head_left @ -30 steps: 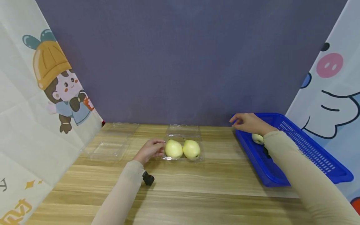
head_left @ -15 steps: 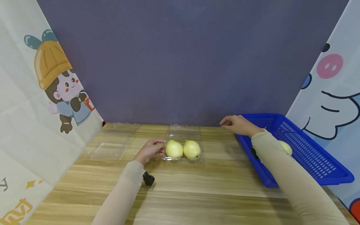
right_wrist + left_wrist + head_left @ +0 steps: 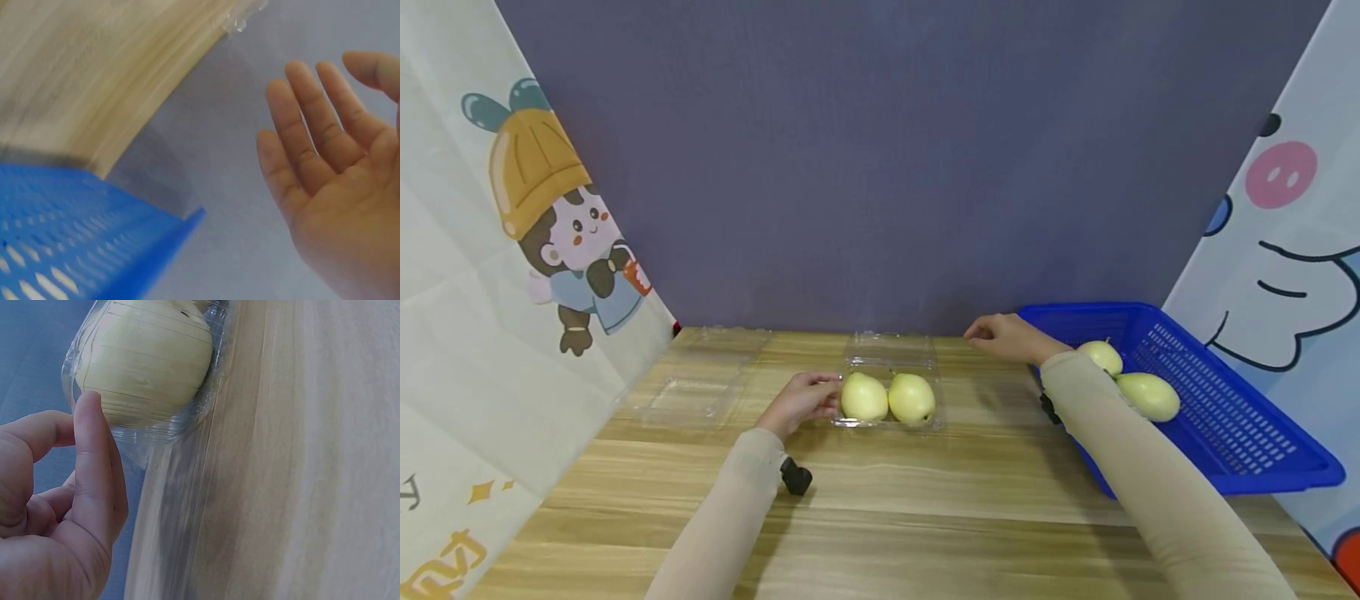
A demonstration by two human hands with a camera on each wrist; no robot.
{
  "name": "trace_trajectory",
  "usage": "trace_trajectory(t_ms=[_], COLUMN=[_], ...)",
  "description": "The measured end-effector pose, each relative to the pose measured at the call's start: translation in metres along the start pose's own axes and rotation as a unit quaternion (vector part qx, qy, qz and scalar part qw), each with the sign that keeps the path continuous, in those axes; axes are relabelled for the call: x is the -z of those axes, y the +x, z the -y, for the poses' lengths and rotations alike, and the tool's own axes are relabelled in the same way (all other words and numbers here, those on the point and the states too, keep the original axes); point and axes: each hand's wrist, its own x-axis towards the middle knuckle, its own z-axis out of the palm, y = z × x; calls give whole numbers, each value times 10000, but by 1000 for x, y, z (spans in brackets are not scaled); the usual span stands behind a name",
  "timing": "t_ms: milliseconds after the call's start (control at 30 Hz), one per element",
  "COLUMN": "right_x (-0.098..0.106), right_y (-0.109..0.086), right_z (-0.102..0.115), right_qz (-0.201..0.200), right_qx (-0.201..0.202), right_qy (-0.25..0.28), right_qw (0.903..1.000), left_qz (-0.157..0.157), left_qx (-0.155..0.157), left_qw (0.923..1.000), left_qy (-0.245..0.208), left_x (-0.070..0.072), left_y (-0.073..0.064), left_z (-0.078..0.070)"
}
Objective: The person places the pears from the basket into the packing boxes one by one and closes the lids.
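Two pale yellow pears [image 3: 912,399] sit side by side in a clear plastic clamshell box [image 3: 891,350], its lid raised at the back, in the middle of the table. My left hand [image 3: 801,402] is at the box's left side. In the left wrist view, straight fingers [image 3: 94,462] touch its clear wall beside a pear [image 3: 147,362]. My right hand [image 3: 1006,337] hovers near the left rim of a blue basket [image 3: 1232,400], holding nothing. The right wrist view shows its fingers spread and relaxed. Two more pears [image 3: 1148,397] lie in the basket, partly behind the right sleeve.
A second clear clamshell box [image 3: 688,392] stands open at the table's left. Behind the wooden table [image 3: 910,517] rises a dark grey-blue panel [image 3: 880,167]. Cartoon-printed sheets [image 3: 445,250] hang at both sides.
My right hand has moved left from over the basket to just beyond its left rim, uncovering the pears inside. My left hand and the boxes have stayed put.
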Motion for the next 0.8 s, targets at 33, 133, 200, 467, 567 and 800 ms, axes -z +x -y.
trace_trajectory(t_ms=[33, 133, 200, 467, 567, 800], right_x=[-2, -9, -15, -36, -44, -62], right_y=[1, 4, 7, 15, 16, 19], right_z=[0, 2, 3, 11, 14, 13], right_qz=[37, 164, 242, 406, 392, 363], right_qx=[10, -25, -140, -600, -779, -986], right_qy=[22, 150, 261, 539, 668, 868], right_qw=[10000, 9998, 9993, 9959, 9940, 9907], left_qz=[-7, -24, -12, 55, 64, 35], left_qx=[5, 22, 14, 22, 34, 34], left_qw=[10000, 10000, 10000, 10000, 10000, 10000], left_qy=[2, 9, 21, -23, -42, -48], left_x=[0, -1, -1, 0, 0, 1], left_y=[0, -1, -1, 1, 0, -3], left_z=[0, -1, -1, 0, 0, -2])
